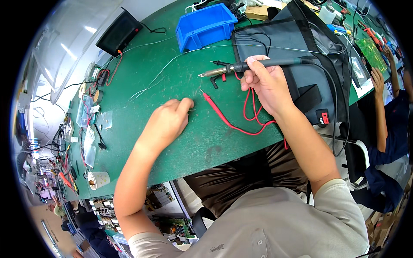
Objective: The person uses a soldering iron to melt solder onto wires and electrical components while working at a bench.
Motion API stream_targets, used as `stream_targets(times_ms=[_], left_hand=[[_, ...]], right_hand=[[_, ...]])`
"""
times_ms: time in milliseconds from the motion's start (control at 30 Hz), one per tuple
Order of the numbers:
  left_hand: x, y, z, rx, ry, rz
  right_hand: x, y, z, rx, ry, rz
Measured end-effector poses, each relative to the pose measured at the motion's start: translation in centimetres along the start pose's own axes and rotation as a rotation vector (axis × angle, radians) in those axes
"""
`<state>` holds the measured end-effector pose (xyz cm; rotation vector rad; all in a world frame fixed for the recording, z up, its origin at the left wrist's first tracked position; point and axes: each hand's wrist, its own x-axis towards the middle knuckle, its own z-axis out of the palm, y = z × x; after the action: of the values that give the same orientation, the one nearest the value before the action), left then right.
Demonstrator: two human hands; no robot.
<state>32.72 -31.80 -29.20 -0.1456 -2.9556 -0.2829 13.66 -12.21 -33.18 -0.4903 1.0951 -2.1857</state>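
My right hand holds a soldering iron by its dark handle, raised over the green table. The iron's metal tip points left, above the black and red ends of test leads. Lower and to the left, my left hand rests at the table top with its fingers curled into a pinch. A thin sliver shows at its fingertips, too small to name. Between the hands lies a red test probe, its tip toward the iron and its red lead looping under my right forearm.
A blue plastic bin stands at the back, beside a grey tool bag. A black screen device is at the back left. A paper cup stands near the left edge. At the right, another person's arm reaches over the table.
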Motion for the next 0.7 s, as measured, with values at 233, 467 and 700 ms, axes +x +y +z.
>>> stream_targets(times_ms=[233,467,700], left_hand=[[0.8,-0.1,0.9,0.094,-0.040,0.053],[0.6,-0.1,0.0,0.136,-0.102,-0.008],[1.3,-0.5,0.4,0.139,-0.091,0.073]], right_hand=[[0.0,0.1,0.2,0.040,0.023,-0.007],[0.1,-0.2,0.1,0.066,0.014,-0.120],[-0.2,-0.4,0.2,0.070,-0.029,-0.155]])
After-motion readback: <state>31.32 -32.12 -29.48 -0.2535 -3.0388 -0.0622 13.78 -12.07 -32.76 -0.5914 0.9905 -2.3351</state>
